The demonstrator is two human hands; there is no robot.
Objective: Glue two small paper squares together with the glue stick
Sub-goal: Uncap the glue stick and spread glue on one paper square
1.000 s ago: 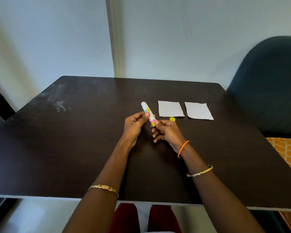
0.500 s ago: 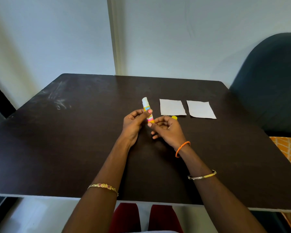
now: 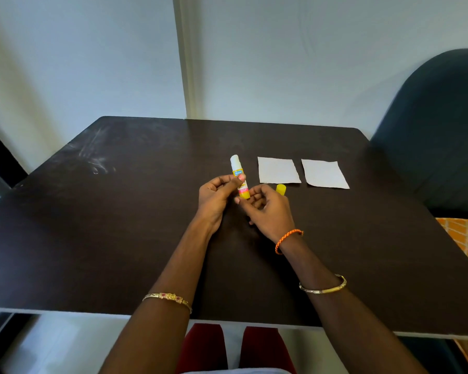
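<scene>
Over the middle of the dark table [image 3: 119, 225] my left hand [image 3: 216, 197] is closed around the glue stick [image 3: 239, 176], thumb and fingers pinching its lower half so that it stands nearly upright, white tip pointing up and away from me, yellow base at the bottom. Just to the right, my right hand [image 3: 268, 209] curls loosely with its fingertips at the yellow base of the stick (whether they actually pinch it or only touch it, I cannot tell). Peeking out just beyond that hand is the yellow cap [image 3: 281, 189], off the stick and close to the near edge of the first paper; I cannot tell if it lies on the table or sits against my fingers. Farther right, flat on the table, lie the two paper squares side by side with a narrow gap between them: the left square [image 3: 278, 170] and then the right square [image 3: 324, 174]. At the far right stands a dark chair [image 3: 438, 130].
</scene>
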